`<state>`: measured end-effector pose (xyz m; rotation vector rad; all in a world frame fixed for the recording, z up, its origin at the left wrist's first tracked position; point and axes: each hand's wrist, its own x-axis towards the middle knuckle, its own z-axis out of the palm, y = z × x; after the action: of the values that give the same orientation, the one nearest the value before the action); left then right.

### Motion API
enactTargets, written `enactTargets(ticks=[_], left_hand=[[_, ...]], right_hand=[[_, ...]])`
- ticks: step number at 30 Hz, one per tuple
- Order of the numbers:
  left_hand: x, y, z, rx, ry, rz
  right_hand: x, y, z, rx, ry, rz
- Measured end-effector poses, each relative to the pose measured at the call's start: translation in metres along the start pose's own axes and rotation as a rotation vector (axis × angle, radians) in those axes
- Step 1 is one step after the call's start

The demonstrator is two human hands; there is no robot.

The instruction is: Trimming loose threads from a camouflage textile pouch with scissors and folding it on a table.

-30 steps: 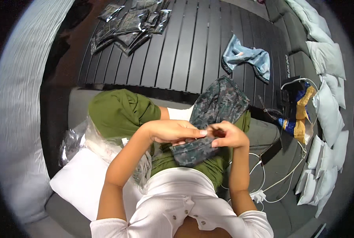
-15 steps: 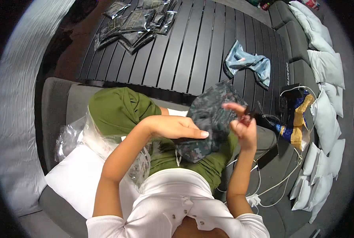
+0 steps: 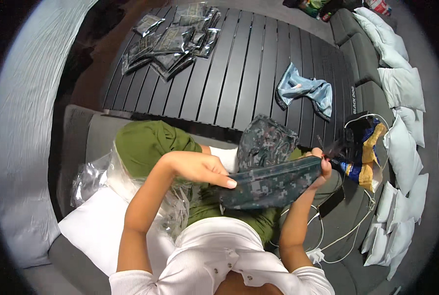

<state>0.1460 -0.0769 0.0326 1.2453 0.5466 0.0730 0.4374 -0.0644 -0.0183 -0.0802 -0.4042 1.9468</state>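
Note:
A dark camouflage cloth piece (image 3: pixel 273 187) is stretched level over my lap, its upper hem pulled nearly straight. My left hand (image 3: pixel 197 167) is closed on its left end, thumb on top. At the right end my right hand (image 3: pixel 320 169) pinches the hem between thumb and fingers. Something small, dark and reddish shows beside the right fingers; I cannot make out what it is. A bunched part of the same camouflage fabric (image 3: pixel 266 140) rises beyond the hem, toward the table edge. Whether the two parts join is hidden behind the hem.
Several black plastic-wrapped packets (image 3: pixel 172 42) lie on the slatted table (image 3: pixel 229 73). A light-blue cloth piece (image 3: pixel 305 88) rests at its right. Clear plastic wrapping (image 3: pixel 175 206) and a white cushion (image 3: pixel 91 221) are at my left. White cables (image 3: pixel 350 238) and a blue-yellow bag (image 3: pixel 369 157) sit at my right.
My right hand has come down to the cloth and now grips its hem. The cloth has turned from a loose, raised bundle to a stretched band across my lap.

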Motion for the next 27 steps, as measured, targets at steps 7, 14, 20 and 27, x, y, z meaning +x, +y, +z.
enactTargets(ticks=[7, 14, 20, 27], left_hand=[[-0.013, 0.024, -0.002, -0.008, -0.045, 0.311], [-0.031, 0.044, 0.016, 0.167, 0.042, 0.522], [-0.043, 0.087, 0.082, 0.526, 0.039, 0.962], [-0.019, 0.1, 0.051, 0.409, 0.649, 0.7]], right_hand=[[-0.002, -0.015, 0.022, -0.025, -0.094, 0.009], [-0.003, -0.014, 0.05, -0.186, -0.072, -0.033], [0.015, -0.027, 0.097, -0.34, -1.072, -0.094], [0.014, -0.022, 0.062, -1.353, 0.04, -0.26]])
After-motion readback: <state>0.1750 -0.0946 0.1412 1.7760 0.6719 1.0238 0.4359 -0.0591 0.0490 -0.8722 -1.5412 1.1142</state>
